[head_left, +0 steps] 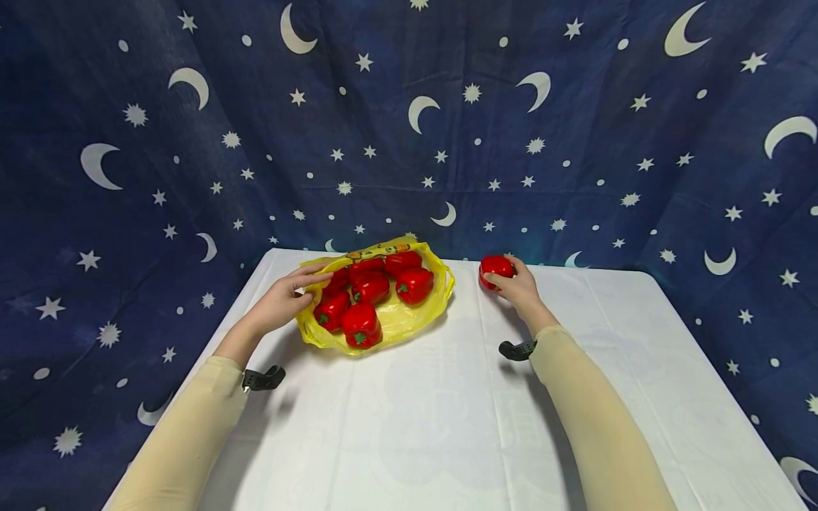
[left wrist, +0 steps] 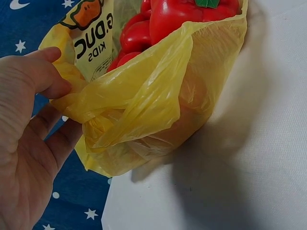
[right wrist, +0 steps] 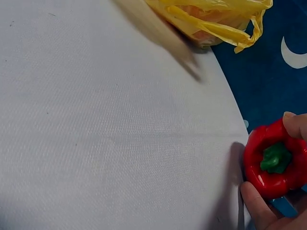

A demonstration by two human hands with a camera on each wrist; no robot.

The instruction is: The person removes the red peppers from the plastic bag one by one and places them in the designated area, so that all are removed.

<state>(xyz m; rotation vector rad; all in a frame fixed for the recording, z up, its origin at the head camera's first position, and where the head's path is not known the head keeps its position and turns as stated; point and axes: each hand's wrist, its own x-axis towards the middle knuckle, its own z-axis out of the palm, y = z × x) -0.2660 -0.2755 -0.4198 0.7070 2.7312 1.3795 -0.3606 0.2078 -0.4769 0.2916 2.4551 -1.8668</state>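
Note:
A yellow plastic bag (head_left: pixel 409 323) lies with its mouth wide open, and several red bell peppers (head_left: pixel 362 325) with green stems sit inside it. At the bag's left rim, my left hand (head_left: pixel 284 301) pinches the yellow plastic between thumb and fingers; the left wrist view shows this left hand (left wrist: pixel 29 120) close up. My right hand (head_left: pixel 520 289) grips a single red bell pepper (head_left: pixel 495 272) to the right of the bag, near the table's far edge. In the right wrist view, that pepper's green stem (right wrist: pixel 276 158) faces the camera, and part of the hand is cut off by the frame.
Both hands work over a table with a white cloth (head_left: pixel 409 433). Right behind its far edge hangs a dark blue curtain (head_left: pixel 383 128) with moons and stars, which also runs down both sides. Each wrist carries a black strap (head_left: pixel 263 380).

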